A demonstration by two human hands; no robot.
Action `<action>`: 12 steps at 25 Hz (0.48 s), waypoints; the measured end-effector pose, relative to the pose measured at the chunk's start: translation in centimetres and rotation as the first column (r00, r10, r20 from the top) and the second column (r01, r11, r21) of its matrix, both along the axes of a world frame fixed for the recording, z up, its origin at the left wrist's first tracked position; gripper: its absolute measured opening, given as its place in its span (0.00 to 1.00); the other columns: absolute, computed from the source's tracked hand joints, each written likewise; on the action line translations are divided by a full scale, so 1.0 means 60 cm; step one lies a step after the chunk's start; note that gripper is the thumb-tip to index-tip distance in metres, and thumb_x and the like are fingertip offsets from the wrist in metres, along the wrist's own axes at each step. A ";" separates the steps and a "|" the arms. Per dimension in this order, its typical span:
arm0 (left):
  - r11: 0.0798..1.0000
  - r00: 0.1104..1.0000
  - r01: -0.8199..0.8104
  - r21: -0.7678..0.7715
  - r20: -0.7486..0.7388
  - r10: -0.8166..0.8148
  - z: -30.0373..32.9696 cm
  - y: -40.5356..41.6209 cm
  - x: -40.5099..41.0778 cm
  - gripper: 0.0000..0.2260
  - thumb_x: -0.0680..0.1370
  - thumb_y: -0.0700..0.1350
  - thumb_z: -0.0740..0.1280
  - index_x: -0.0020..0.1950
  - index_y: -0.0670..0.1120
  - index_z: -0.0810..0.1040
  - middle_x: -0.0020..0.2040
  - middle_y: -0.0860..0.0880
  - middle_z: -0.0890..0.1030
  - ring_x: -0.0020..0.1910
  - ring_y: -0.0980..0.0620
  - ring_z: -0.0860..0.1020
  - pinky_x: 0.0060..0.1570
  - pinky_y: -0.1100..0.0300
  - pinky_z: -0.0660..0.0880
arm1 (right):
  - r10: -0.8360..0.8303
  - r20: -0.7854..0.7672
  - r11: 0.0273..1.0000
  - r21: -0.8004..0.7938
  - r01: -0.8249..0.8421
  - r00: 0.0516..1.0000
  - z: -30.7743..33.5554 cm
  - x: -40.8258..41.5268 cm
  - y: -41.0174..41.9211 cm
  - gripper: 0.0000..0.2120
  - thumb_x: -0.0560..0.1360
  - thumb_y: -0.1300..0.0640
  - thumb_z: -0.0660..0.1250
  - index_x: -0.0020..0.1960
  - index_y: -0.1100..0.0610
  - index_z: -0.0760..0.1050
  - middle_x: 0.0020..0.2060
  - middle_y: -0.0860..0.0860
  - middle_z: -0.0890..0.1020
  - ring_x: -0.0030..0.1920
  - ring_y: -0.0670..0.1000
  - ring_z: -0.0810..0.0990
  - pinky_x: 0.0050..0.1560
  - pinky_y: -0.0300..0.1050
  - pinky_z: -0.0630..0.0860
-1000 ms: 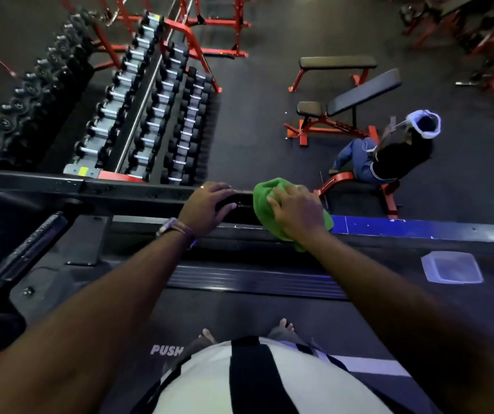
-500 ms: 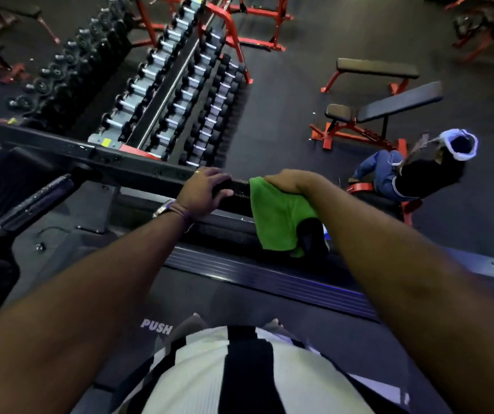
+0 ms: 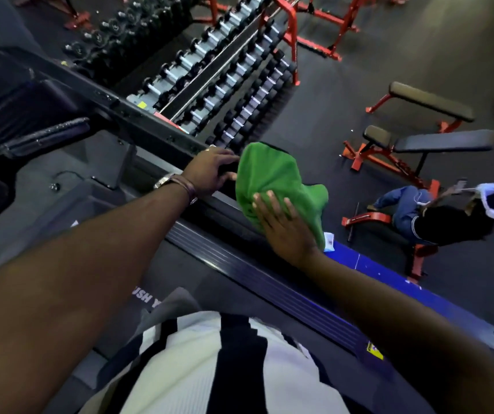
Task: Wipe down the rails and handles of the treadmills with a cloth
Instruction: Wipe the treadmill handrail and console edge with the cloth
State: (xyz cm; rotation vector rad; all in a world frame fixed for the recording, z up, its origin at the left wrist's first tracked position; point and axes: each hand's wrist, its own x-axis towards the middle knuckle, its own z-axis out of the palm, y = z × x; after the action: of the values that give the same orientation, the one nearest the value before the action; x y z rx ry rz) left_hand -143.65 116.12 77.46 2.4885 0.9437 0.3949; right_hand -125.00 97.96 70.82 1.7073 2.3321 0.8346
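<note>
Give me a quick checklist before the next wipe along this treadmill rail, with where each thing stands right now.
1. Green cloth draped over the rail: ok.
2. Right hand flat on the cloth, fingers straight: ok.
3. Left hand grips the rail beside the cloth, steadying: ok.
4. Left hand sits right at the cloth's edge, so a wipe that way is blocked: not ok.
5. Rail under the cloth clean: cannot tell, it is covered.
6. Seated person on the floor beyond the rail, clear of the hands: ok.

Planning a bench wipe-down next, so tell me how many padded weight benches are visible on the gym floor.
2: a flat bench at the upper right, and an adjustable bench with a raised backrest just below it. Others may lie outside the view.
</note>
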 end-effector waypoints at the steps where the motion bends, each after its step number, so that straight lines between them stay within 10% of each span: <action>1: 1.000 1.000 -0.011 0.005 0.009 0.011 0.003 -0.002 0.001 0.19 0.70 0.36 0.71 0.61 0.39 0.78 0.61 0.39 0.79 0.59 0.40 0.76 0.60 0.54 0.70 | 0.043 0.087 0.998 -0.059 -0.038 0.995 0.000 -0.010 0.011 0.25 0.80 0.58 0.49 0.77 0.60 0.59 0.77 0.55 0.60 0.76 0.58 0.61 0.73 0.58 0.58; 4: 0.999 1.000 -0.021 -0.038 0.006 0.022 0.016 -0.011 0.001 0.21 0.67 0.32 0.68 0.60 0.41 0.80 0.61 0.41 0.79 0.59 0.42 0.77 0.62 0.53 0.72 | 0.163 0.340 0.984 -0.126 -0.127 0.926 -0.013 -0.013 0.016 0.27 0.80 0.55 0.51 0.77 0.64 0.56 0.78 0.58 0.55 0.78 0.58 0.54 0.76 0.55 0.51; 12: 0.994 0.998 -0.064 -0.090 -0.028 0.062 0.015 -0.013 -0.002 0.18 0.71 0.38 0.71 0.61 0.44 0.79 0.63 0.43 0.78 0.62 0.44 0.75 0.64 0.51 0.70 | 0.093 0.390 0.975 -0.224 -0.004 0.916 0.000 -0.040 0.033 0.27 0.82 0.52 0.50 0.79 0.60 0.51 0.79 0.57 0.48 0.78 0.58 0.45 0.70 0.71 0.40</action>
State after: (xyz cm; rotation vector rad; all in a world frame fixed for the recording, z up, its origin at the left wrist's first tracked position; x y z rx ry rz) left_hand -143.79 115.34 78.36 2.3913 1.0292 0.3342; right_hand -127.40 99.92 70.81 1.2561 2.1036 0.8080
